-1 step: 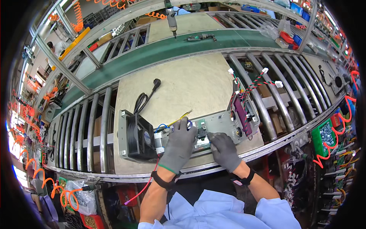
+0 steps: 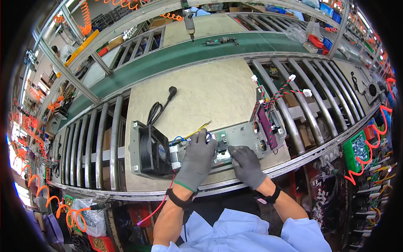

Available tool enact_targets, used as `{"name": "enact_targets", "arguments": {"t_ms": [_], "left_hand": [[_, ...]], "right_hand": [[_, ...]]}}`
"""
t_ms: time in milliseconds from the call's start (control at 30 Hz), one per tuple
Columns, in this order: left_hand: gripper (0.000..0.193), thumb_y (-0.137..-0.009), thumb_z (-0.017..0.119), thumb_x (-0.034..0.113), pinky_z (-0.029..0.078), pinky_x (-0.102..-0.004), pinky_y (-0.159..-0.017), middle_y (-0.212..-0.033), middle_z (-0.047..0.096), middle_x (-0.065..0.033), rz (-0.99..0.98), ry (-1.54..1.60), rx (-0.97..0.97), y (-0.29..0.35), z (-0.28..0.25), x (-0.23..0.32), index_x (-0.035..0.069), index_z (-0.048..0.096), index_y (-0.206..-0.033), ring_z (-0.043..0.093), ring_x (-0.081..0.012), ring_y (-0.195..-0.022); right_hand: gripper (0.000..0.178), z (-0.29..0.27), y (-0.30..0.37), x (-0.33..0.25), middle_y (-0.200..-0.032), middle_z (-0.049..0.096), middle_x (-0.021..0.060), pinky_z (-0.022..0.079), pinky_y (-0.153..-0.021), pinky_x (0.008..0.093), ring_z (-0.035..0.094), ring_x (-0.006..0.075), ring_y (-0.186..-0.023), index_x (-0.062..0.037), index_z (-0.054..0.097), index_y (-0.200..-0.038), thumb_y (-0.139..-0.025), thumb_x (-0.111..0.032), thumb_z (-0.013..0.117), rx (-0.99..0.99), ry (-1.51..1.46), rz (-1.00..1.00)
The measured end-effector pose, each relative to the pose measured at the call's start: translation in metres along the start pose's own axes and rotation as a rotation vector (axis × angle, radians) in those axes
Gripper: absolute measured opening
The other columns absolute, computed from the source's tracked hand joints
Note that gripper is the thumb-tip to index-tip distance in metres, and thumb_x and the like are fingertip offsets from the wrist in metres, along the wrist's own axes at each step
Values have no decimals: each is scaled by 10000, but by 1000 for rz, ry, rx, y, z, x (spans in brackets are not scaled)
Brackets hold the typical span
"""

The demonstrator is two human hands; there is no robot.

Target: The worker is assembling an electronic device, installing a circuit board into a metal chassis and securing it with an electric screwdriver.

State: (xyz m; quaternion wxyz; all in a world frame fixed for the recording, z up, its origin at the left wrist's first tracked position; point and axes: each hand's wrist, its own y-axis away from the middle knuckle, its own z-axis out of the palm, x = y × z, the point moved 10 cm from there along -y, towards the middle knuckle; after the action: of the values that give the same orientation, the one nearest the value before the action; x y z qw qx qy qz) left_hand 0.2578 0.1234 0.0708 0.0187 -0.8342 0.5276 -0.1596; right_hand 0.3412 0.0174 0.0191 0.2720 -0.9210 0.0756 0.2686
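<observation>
Lying toward the worktop (image 2: 197,96)'s near edge, the green circuit board (image 2: 223,137) could be cracked if overpressed by left hand (image 2: 196,159) or right hand (image 2: 247,166), finger grip not discernible.

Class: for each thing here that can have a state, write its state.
Chassis, open
Left hand, gloved, over chassis
Right hand, gloved, curled
White connectors, unplugged
Plug, unplugged
Screwdriver, hanging tip down
Black tool, lying down
Green bin, holding small parts
</observation>
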Motion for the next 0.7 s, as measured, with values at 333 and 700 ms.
{"name": "enact_targets", "arguments": {"t_ms": [333,700], "left_hand": [[492,-773,666,8,341,-547,-1109,-1451,409,-271,10,-13,113,12,6,-1,74,564,-1250,389,-437,-1370],[832,-547,926,194,368,-535,-1103,-1435,406,-261,-48,117,58,11,4,-5,50,520,-1259,368,-455,-1373]], "right_hand": [[569,0,0,-5,-1309,585,233,443,-1039,473,551,385,-1212,11,545,-1341,-827,-210,650,-195,148,-71],[681,9,-2,-3,-1288,583,219,432,-1057,478,519,390,-1260,42,539,-1320,-751,-265,752,-299,111,-77]]}}
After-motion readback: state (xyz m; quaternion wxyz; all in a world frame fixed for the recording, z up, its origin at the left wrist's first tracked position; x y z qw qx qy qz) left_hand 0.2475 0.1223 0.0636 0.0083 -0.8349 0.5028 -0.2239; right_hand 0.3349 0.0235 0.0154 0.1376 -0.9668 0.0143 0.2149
